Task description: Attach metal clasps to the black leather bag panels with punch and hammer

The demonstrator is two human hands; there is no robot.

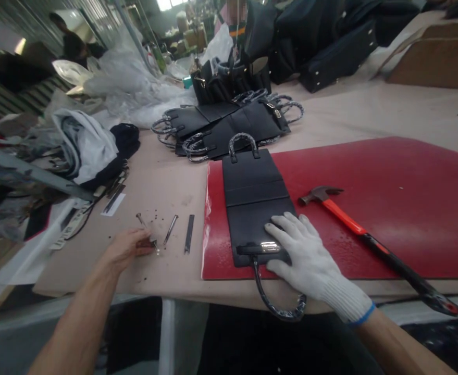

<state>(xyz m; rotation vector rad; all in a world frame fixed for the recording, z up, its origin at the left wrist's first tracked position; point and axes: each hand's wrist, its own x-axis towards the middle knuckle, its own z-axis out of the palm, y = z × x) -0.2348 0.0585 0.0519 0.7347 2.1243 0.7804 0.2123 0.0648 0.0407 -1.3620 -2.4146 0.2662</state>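
Observation:
My right hand (305,255), in a white knit glove with a blue cuff edge, rests spread on a black bag panel (252,179). A strap with a shiny metal plate (270,247) lies beside its fingers. One wrapped handle (242,136) stands at the panel's far end; another handle (263,302) hangs over the table's front edge. My bare left hand (129,249) is closed at the fingertips by a thin metal rod (139,217); what it grips is too small to make out. Near it lie a metal punch (170,229) and a flat dark metal strip (189,234).
Under the panel is a red board (369,177), with a claw hammer (361,232) on its right. Several black bag panels with handles (232,127) are piled behind. Black bags (330,47) stand farther back. Clear plastic (123,83) and white cloth (90,146) lie left.

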